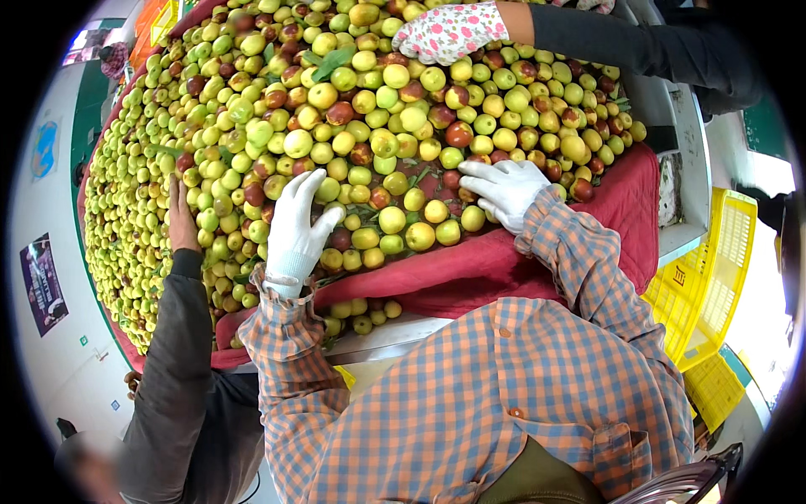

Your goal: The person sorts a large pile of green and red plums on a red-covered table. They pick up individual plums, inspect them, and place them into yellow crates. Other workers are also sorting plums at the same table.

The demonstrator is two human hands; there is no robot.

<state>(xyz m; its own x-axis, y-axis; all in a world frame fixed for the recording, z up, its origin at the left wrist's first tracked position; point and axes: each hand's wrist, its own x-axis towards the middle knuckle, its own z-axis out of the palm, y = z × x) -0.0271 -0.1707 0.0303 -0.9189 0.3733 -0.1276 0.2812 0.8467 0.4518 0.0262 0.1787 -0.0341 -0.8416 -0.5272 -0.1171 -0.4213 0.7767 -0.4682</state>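
A broad heap of fresh jujubes (302, 143), yellow-green with some red-brown, covers the sorting table before me. My left hand (297, 232), in a white knit glove, rests at the heap's near side with thumb and fingers apart and nothing held. To the right, my right hand (511, 191) wears a matching glove and lies palm down, fingers stretched over a few jujubes; its palm is hidden. Between both hands, loose jujubes (420, 236) and bits of leaf lie on red cloth (434, 186), where the layer is thinner.
A quilted red cloth (428, 264) forms a raised near edge, with jujubes (362, 324) below it. A co-worker's bare hand (182, 217) touches the heap at left; another's floral glove (450, 33) reaches across the top. Yellow plastic crates (705, 277) stand right of the metal table frame (692, 220).
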